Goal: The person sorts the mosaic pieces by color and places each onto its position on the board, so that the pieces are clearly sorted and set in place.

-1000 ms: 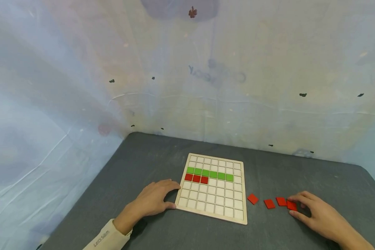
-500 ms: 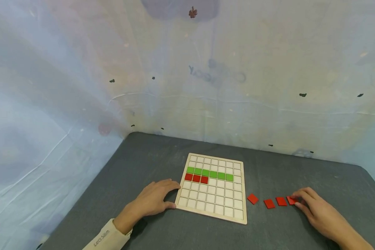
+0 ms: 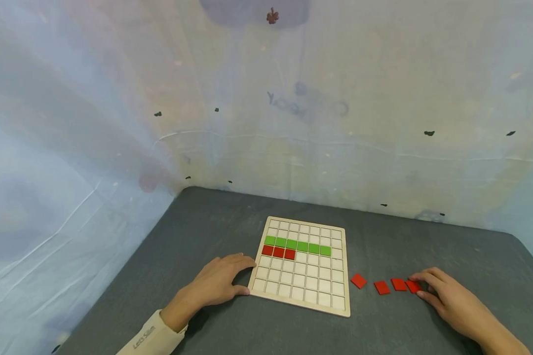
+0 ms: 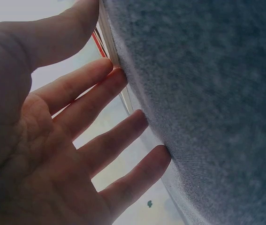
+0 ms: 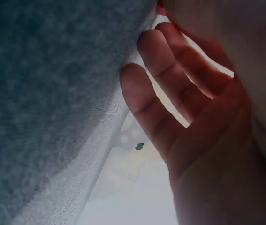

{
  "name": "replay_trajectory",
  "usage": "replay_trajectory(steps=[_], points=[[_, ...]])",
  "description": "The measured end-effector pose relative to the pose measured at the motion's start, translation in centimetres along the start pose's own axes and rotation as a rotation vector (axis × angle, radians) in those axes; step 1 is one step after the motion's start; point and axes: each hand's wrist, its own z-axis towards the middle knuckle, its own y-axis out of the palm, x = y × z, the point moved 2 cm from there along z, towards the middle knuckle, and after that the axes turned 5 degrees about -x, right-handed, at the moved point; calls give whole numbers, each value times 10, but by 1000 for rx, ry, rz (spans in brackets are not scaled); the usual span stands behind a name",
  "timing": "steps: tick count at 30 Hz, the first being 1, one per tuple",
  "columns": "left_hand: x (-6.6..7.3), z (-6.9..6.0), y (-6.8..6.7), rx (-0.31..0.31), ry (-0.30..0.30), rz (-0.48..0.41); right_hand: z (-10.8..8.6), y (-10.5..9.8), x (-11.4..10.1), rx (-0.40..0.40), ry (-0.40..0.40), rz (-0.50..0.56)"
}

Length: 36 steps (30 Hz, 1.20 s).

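Note:
A square wooden grid board (image 3: pixel 304 307) lies on the dark table. One of its rows carries several green tiles (image 3: pixel 291 244), and three red tiles (image 3: pixel 279 252) fill the left cells of the row below. My left hand (image 3: pixel 217 281) touches the board's left edge, thumb by the near corner; in the left wrist view its fingers (image 4: pixel 118 136) are straight and spread. To the right of the board, my right hand (image 3: pixel 453 303) pinches a red tile (image 3: pixel 412 286) between thumb and index finger at table level. The fingertips partly cover that tile.
Three loose red tiles lie between the board and my right hand: one turned cornerwise (image 3: pixel 358 281), a middle tile (image 3: pixel 382 288) and one (image 3: pixel 399 284) close beside the pinched tile. A pale curtain (image 3: pixel 337 123) hangs behind the table (image 3: pixel 222 207) and along its left side.
The rightmost red tile has shifted slightly away from me and to the left, into line with the other loose tiles. My right fingers have shifted around it. The left hand keeps still.

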Motion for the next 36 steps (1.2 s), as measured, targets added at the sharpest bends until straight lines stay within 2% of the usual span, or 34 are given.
replay_trajectory(steps=[7, 20, 27, 33, 36], points=[[0, 0, 0, -6, 1, 9, -1, 0, 0, -80, 80, 44], [0, 0, 0, -7, -3, 20, 0, 1, -2, -41, 31, 42], [0, 0, 0, -5, 2, 33, -2, 2, 0, -70, 75, 27], [0, 0, 1, -4, 9, 38, -3, 1, -1, -7, 52, 12], [-1, -1, 2, 2, 12, 35, -2, 0, -2, -6, 54, 18]])
